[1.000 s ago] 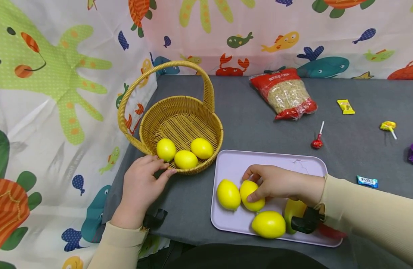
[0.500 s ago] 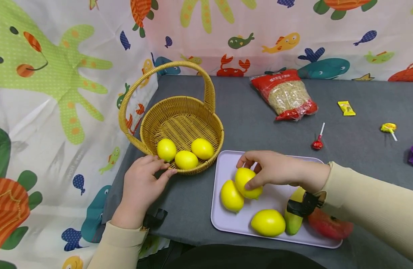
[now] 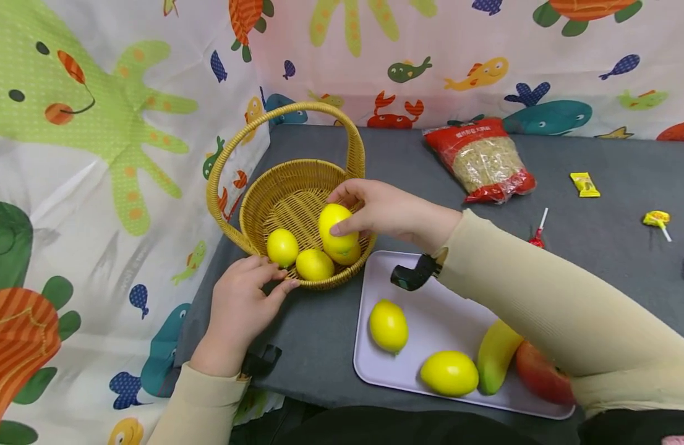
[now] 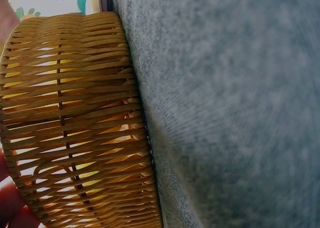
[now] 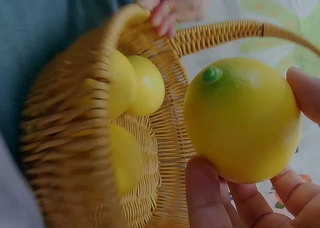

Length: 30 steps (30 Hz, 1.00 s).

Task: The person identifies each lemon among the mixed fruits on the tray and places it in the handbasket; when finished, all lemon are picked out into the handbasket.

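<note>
Right hand (image 3: 383,207): I see it grasping a yellow, oval lemon with a green tip (image 3: 335,221), thumb and fingertips around the fruit.
Held lemon: above the right side of a round, golden-brown wicker basket with a tall arched handle (image 3: 292,207).
Left hand (image 3: 246,303): I have it pinching the basket's near rim.
Inside the basket: three more smooth yellow lemons (image 3: 282,248).
Lavender rectangular tray (image 3: 425,315): right of the basket, bearing two oval yellow lemons (image 3: 389,326), a curved yellow-green banana (image 3: 498,356) and a round red fruit (image 3: 542,374), partly behind the right sleeve.
Beyond the tray: a red-and-clear plastic bag (image 3: 489,161) on grey cloth (image 3: 553,161).
</note>
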Each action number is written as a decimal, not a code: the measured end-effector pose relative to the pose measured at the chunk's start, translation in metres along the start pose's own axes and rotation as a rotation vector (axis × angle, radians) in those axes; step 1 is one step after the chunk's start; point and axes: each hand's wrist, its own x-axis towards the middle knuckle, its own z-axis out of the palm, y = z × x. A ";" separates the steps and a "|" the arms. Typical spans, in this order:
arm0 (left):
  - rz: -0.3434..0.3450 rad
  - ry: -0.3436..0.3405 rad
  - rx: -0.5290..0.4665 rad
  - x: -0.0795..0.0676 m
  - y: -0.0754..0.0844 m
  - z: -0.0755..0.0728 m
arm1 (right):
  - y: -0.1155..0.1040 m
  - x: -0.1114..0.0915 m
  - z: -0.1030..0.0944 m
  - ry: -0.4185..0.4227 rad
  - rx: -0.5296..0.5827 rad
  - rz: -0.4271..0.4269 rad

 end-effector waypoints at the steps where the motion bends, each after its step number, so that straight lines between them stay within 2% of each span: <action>1: 0.002 0.000 -0.001 0.001 0.000 0.000 | -0.002 0.008 0.002 0.009 0.007 -0.002; 6: -0.002 -0.002 0.001 0.001 0.000 0.000 | -0.003 0.039 0.011 0.050 0.037 0.021; 12: -0.010 -0.010 0.001 0.000 0.001 -0.001 | 0.002 0.062 0.023 0.070 0.027 0.045; 24: 0.005 0.001 0.001 0.000 0.002 -0.002 | -0.001 0.077 0.030 0.015 -0.199 0.128; 30: -0.004 0.001 0.001 -0.001 0.001 -0.001 | -0.007 0.079 0.032 -0.053 -0.400 0.144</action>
